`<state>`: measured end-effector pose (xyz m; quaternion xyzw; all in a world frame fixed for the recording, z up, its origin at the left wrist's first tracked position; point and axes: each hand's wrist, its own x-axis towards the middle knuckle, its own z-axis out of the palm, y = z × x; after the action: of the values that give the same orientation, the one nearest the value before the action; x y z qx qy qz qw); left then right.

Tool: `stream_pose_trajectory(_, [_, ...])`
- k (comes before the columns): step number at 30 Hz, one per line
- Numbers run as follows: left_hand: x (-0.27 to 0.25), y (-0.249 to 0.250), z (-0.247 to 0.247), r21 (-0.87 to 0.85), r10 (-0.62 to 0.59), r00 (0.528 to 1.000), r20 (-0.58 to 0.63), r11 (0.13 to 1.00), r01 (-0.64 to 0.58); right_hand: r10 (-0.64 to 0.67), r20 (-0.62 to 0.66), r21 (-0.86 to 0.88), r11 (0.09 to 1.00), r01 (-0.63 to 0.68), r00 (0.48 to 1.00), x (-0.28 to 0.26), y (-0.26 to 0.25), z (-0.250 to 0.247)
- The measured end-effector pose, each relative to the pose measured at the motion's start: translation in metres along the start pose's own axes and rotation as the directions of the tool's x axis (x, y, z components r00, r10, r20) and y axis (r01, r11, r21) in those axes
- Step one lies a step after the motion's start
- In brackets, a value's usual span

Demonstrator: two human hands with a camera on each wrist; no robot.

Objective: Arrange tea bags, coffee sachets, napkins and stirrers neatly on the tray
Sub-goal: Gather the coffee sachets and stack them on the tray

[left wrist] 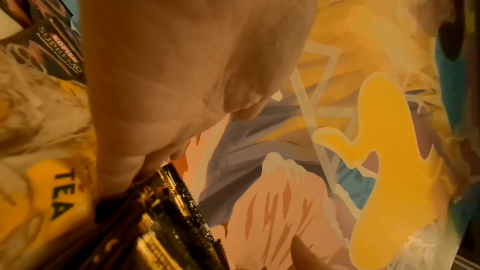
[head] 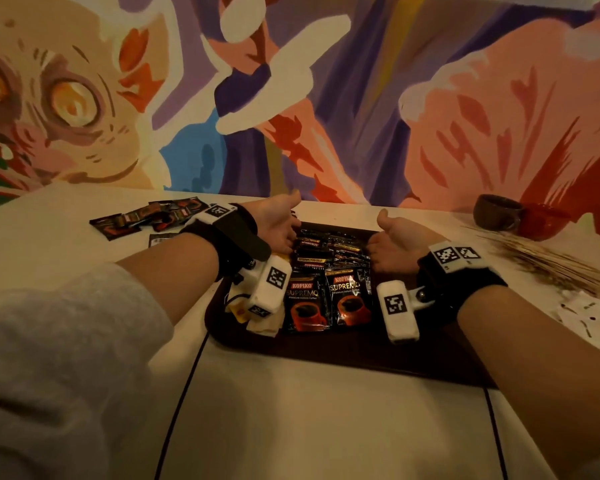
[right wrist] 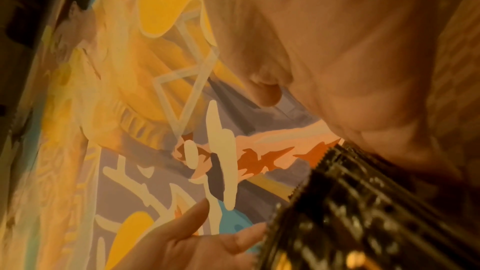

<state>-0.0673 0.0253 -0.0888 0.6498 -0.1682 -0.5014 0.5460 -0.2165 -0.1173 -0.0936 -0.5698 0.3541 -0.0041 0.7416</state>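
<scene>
Both hands, left hand (head: 278, 225) and right hand (head: 394, 244), press flat-fingered against the coffee sachets (head: 329, 252) on the tray (head: 378, 355); we squeeze unevenly (slippery foil) and the pile buckles.

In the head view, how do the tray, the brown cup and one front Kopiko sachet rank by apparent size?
1. tray, clearly largest.
2. Kopiko sachet.
3. brown cup, slightly smaller in the picture, but it stands farther from the camera, so ranks 2 and 3 are unsure.

Hands (head: 278, 223) (head: 394, 245) flanking sachets (head: 329, 252) — tray (head: 361, 351)
</scene>
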Motion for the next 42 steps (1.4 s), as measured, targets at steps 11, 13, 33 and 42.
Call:
stream_pose_trajectory(11, [-0.028,0.002,0.003,0.051,0.007,0.999,0.036,0.999,-0.009,-0.016,-0.003,0.038,0.999,0.016,1.000,-0.028,0.008,0.015])
stream_pose_trajectory(13, [-0.031,-0.003,0.006,0.067,0.005,0.999,0.050,0.998,-0.008,-0.011,0.025,0.047,0.999,0.010,1.000,-0.030,0.012,0.021])
stream_pose_trajectory(33, [-0.073,-0.008,0.011,0.508,0.178,0.982,-0.067,0.853,-0.119,0.051,-0.127,-0.388,0.916,-0.096,0.991,-0.049,-0.001,0.031])
stream_pose_trajectory(42, [-0.076,-0.011,0.029,0.986,0.140,0.990,0.016,-0.167,0.007,0.016,-0.109,-0.965,0.240,-0.109,0.994,-0.053,0.003,0.057])
